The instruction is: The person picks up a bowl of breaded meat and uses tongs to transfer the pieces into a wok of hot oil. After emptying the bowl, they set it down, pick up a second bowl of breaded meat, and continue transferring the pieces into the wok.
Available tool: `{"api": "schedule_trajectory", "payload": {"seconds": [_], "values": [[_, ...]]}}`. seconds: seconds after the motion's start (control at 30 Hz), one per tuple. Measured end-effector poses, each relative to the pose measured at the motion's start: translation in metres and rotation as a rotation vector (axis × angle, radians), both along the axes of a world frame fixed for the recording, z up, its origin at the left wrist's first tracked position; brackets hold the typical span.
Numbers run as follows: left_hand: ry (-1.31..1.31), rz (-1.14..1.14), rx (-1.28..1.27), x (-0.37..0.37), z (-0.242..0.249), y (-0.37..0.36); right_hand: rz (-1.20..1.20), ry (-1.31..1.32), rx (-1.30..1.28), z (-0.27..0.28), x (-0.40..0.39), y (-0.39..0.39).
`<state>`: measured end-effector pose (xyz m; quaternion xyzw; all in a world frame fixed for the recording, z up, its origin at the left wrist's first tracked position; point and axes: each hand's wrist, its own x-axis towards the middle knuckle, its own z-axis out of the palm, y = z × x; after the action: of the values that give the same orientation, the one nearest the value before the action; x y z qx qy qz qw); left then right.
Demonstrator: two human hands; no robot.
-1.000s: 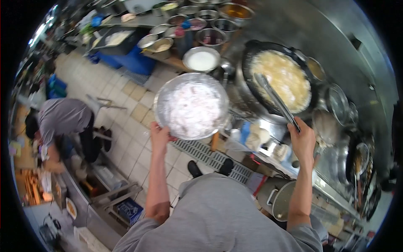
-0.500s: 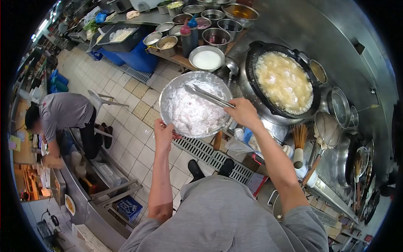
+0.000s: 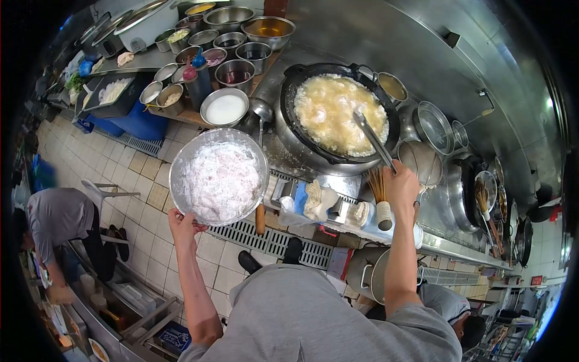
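Note:
My left hand (image 3: 186, 227) grips the near rim of a metal bowl (image 3: 262, 158) filled with white-floured pieces (image 3: 220, 181). Metal tongs (image 3: 376, 142) are in my closed right hand (image 3: 401, 187), which is stretched out toward the stove. Their tips reach over the bubbling oil (image 3: 341, 111) in a large black wok (image 3: 287, 102), where pale pieces are frying under foam. A ladle (image 3: 261, 111) lies between the bowl and the wok, and its wooden handle (image 3: 260, 219) shows below the bowl.
Sauce bowls, squeeze bottles (image 3: 196, 84) and a bowl of white liquid (image 3: 224, 108) crowd the left counter. A bamboo brush (image 3: 381, 202), cloths (image 3: 319, 200) and a mesh strainer (image 3: 421, 161) lie along the stove's front. One person (image 3: 63, 220) bends at the left; another (image 3: 446, 301) is behind at right.
The tongs have swung from the floured bowl to above the wok in my right hand. My view has turned right, and a second person now shows at the lower right.

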<state>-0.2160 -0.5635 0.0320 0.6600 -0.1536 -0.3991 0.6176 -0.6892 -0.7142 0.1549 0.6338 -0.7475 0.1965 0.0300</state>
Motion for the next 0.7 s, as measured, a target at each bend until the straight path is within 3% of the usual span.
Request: {"api": "schedule_trajectory", "payload": {"seconds": [0.13,0.23,0.33,0.4,0.43,0.47,0.53,0.7], "values": [[-0.018,-0.003,0.022,0.001,-0.001,-0.001,-0.036,0.073,-0.027,-0.014,-0.024,-0.023],[0.005,0.001,0.021,0.001,-0.004,-0.001,0.009,-0.078,-0.087,-0.008,-0.015,-0.015],[-0.049,0.014,-0.009,0.001,-0.009,-0.001,0.156,-0.272,0.067,0.015,0.024,0.005],[-0.054,0.022,-0.020,0.003,-0.014,-0.002,0.370,-0.372,0.164,-0.001,0.043,0.005],[-0.033,0.022,-0.021,0.004,-0.015,-0.002,0.501,-0.446,0.093,-0.023,0.052,0.006],[-0.032,0.031,0.005,0.003,-0.009,-0.002,0.510,-0.478,0.246,-0.009,0.079,0.015],[-0.017,0.025,0.055,-0.001,0.002,-0.002,0.755,-0.456,0.305,-0.025,0.112,0.013],[0.015,0.009,0.021,0.000,0.001,0.000,0.852,-0.157,0.417,-0.013,0.197,0.014]]}}
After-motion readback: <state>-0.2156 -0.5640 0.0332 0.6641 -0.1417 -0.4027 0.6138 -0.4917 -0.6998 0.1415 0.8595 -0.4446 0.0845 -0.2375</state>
